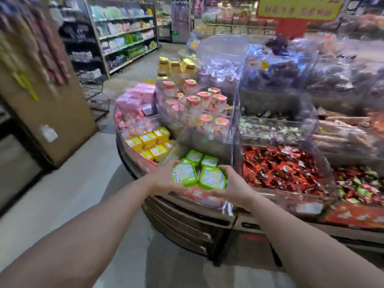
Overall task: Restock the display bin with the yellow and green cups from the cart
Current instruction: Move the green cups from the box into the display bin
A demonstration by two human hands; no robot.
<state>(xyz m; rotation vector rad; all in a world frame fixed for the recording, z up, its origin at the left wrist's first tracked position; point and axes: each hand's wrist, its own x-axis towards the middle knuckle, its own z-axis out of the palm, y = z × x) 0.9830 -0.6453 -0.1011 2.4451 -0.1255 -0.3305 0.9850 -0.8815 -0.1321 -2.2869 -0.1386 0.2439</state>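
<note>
Green plastic cups with shiny sealed lids sit in both hands, held over the clear plastic display bin (226, 206) at the front of the round stand. The left hand (164, 179) curls its fingers around one square green cup (185, 177), and the right hand (234, 183) curls around another green cup (212, 178) right beside it — the two cups touch each other in the middle. Just behind them, more green cups (199, 159) already lie in the same bin, packed close together. To the left, in the next part of the stand, a bunch of yellow square cups (149, 143) sits in a pile. Above the yellow ones are pink packets (137, 98). Higher up, in a clear tiered holder, stand white cups with red and pink lids (199, 102), and tall yellow jars (176, 68) stand behind those. To the right of the hands is a big bin full of red shiny wrapped sweets (280, 169). Far back on the left there are store shelves (126, 36) full of goods — they look blurry. Both bare arms reach forward from the bottom of the view.
</note>
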